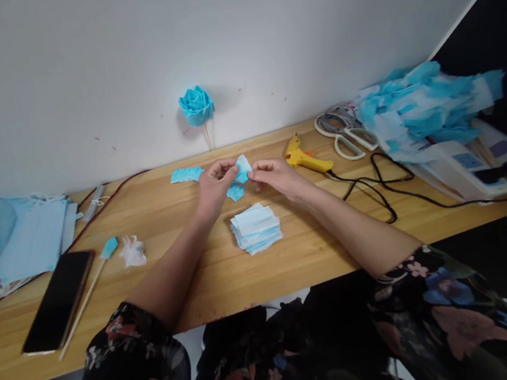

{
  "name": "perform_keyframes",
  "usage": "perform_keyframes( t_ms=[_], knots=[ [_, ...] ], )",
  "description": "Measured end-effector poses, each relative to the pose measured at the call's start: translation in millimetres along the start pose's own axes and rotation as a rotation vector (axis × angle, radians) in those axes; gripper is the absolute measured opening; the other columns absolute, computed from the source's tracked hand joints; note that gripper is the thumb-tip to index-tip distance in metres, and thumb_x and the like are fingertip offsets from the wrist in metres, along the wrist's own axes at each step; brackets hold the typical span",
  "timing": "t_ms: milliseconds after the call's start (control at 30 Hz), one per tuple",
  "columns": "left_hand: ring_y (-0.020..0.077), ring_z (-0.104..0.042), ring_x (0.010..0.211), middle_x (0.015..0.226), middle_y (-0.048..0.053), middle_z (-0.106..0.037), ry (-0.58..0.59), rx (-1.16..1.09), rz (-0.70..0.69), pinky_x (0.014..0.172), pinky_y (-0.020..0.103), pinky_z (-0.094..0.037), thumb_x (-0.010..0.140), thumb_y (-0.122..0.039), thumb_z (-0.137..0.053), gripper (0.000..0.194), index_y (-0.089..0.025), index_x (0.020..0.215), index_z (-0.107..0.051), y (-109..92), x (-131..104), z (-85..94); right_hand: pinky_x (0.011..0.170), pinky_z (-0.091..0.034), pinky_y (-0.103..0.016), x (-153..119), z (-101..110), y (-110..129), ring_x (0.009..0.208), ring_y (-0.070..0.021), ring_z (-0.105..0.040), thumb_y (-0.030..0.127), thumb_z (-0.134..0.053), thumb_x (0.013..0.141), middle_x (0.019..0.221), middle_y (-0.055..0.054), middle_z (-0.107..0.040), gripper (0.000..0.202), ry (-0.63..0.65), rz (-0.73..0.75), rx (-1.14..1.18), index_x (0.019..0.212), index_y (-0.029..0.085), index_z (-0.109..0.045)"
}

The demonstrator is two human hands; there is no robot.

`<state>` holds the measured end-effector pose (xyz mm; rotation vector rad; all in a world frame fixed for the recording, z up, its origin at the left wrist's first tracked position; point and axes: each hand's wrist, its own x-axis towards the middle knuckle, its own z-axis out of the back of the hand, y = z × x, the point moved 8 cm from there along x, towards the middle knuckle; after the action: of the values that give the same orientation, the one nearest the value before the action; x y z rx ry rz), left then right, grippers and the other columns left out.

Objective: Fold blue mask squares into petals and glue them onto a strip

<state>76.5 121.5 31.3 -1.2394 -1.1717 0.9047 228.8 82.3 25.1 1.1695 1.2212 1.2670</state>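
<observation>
Floral sleeves fill the bottom of the frame, and from them both my forearms reach up to the middle of the picture over the wooden bench. Just below my hands sits a neat stack of cut squares, white and pale blue, squared up on the bench.

My left hand and right hand meet at centre frame around a small blue fabric piece. Both sets of fingers are pinched nearly shut on it, thumb against forefinger, one hand at each end, with the piece held up off the bench and a corner hanging down between them. I judge that I am in the middle of folding or shaping this one piece; how far the fold has gone I cannot tell, since my fingers cover most of it.

A few more loose blue pieces lie just left of my left hand. A finished blue flower on a thin stick stands against the wall in the upper centre. A yellow glue gun lies just right of my right hand, with scissors beyond it.

Any next move, as I judge it, calls for a steady pinch so the crease does not slip, and one hand freeing itself without letting the shape spring open.
</observation>
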Motion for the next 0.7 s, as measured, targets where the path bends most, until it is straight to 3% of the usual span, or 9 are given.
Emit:
perform_keyframes(
  t_ms=[300, 500, 700],
  knots=[
    [0.0119, -0.061, 0.071, 0.082, 0.001, -0.07, 0.0, 0.174, -0.152, 0.067, 0.024, -0.048, 0.081, -0.017, -0.069, 0.004, -0.017, 0.085, -0.072, -11.7, -4.3, -2.4, 0.061, -0.045, -0.026, 1.0, -0.7, -8.0, 0.059, -0.0103, -0.052, 0.047, -0.081, 0.066, 0.064, 0.004, -0.056, 0.032, 0.004, -0.057, 0.034, 0.065, 0.021, -0.063],
    [0.0133, -0.059, 0.075, 0.084, 0.002, -0.07, 0.011, 0.359, -0.352, 0.07, 0.026, -0.046, 0.083, -0.012, -0.068, 0.013, -0.02, 0.083, -0.078, -24.5, -8.3, -4.9, 0.063, -0.049, -0.027, 1.0, -2.4, -8.2, 0.062, -0.0103, -0.051, 0.046, -0.082, 0.066, 0.067, 0.003, -0.056, 0.032, 0.017, -0.065, 0.072, 0.065, 0.019, -0.064],
    [0.0155, -0.062, 0.08, 0.088, 0.004, -0.072, 0.033, 0.386, -0.447, 0.072, 0.028, -0.047, 0.085, -0.009, -0.065, 0.021, -0.023, 0.086, -0.081, -28.1, -12.4, -7.0, 0.062, -0.049, -0.026, 0.5, -2.7, -8.6, 0.062, -0.0099, -0.051, 0.045, -0.086, 0.067, 0.066, 0.003, -0.056, 0.035, 0.032, -0.074, 0.104, 0.065, 0.019, -0.063]
  ],
)
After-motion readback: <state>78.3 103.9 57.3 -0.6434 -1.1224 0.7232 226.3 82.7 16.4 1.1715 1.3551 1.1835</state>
